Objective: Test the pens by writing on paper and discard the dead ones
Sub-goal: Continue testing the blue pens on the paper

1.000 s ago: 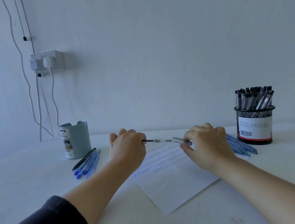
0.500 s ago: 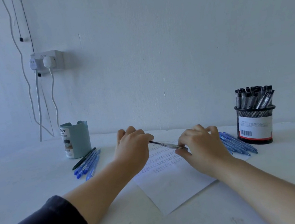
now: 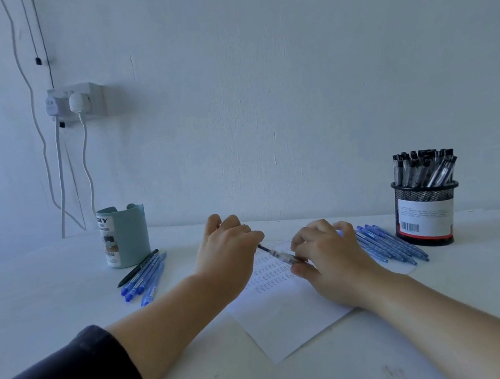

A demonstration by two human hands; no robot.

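A clear-barrelled pen (image 3: 278, 253) slants between my two hands just above the paper (image 3: 287, 319), a white sheet with rows of small scribbles. My left hand (image 3: 227, 252) pinches the pen's dark upper end. My right hand (image 3: 327, 254) grips its lower end with curled fingers, close to the sheet. A black mesh cup (image 3: 426, 217) full of black-capped pens stands at the right. Several blue pens (image 3: 389, 243) lie beside that cup, and more blue pens (image 3: 147, 276) lie at the left.
A pale teal holder (image 3: 125, 239) stands at the back left on the white table (image 3: 33, 300). One dark pen (image 3: 137, 268) lies beside the left blue pens. A wall socket (image 3: 75, 101) with white cables hangs above the holder.
Both hands came closer together and sank toward the paper. The pen tilted from level to slanting down to the right, and my right hand shifted left along it.
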